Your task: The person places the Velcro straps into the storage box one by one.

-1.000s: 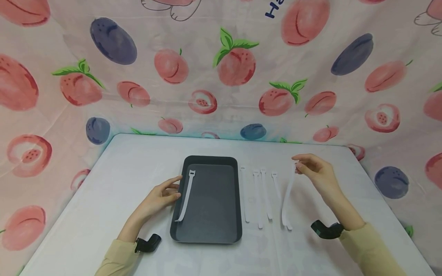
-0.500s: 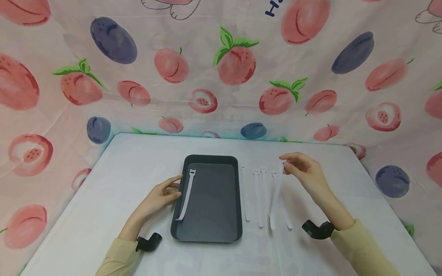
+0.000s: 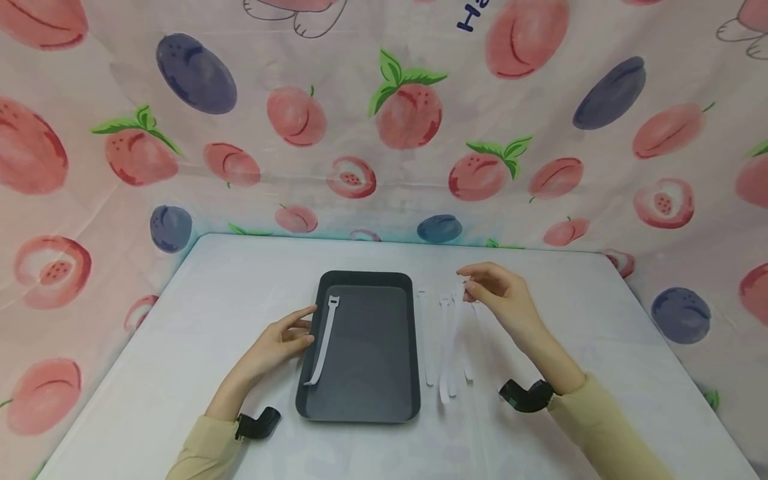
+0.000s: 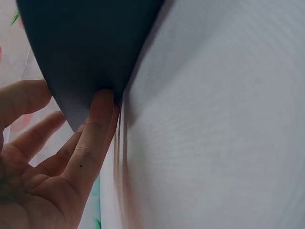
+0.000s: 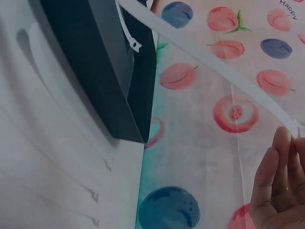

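Note:
My right hand (image 3: 503, 300) pinches the top end of a white hook-and-loop cable tie (image 5: 214, 62), whose long tail hangs down to the left over others on the table. Beside it stands a dark grey rectangular tray (image 3: 372, 353), with one white cable tie (image 3: 326, 340) lying lengthwise along its left side. The fingers of my left hand (image 3: 277, 341) are extended against the tray's left wall. In the left wrist view, one fingertip presses low on that wall near the tabletop.
Several more white cable ties, among them one (image 3: 425, 347) close to the tray's right wall, lie in a row on the white table (image 3: 240, 280). A fruit-print cloth (image 3: 384, 220) hangs behind and at both sides.
My right hand has moved left toward the tray with the held cable tie, passing over the ones lying on the table. The left hand and the tray have stayed put.

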`<state>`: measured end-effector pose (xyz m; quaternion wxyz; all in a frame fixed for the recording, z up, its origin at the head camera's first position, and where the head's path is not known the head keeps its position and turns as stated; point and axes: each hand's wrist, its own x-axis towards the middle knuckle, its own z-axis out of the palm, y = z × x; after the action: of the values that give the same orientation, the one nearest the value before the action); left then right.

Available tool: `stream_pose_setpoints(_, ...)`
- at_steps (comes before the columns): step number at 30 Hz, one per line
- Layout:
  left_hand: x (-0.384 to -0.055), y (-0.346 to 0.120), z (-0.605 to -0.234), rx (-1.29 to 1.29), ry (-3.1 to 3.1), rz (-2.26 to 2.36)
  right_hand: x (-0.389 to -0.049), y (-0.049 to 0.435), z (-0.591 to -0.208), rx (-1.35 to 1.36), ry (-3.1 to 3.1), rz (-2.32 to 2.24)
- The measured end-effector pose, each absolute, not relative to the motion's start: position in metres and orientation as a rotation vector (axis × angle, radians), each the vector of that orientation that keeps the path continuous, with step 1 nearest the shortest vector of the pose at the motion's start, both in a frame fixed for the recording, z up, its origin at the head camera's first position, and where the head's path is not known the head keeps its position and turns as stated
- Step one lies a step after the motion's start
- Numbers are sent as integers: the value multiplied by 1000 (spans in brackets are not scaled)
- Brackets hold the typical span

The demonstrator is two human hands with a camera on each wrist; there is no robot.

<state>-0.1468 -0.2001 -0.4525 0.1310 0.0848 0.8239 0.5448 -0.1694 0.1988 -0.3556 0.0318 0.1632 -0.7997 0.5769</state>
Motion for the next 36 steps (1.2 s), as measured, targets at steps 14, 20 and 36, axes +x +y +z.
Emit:
stream_pose_setpoints(14, -147, -201, -453, 255, 2365, 1617, -178, 155, -353, 527, -2440, 1903)
stream_pose_setpoints(20, -147, -202, -454, 258, 2342, 1643, -183, 132, -352, 558, -2433, 1973)
stream_pose_setpoints(36, -148, -202, -454, 265, 2347, 1619, -192, 98, -362, 604, -2373, 2142)
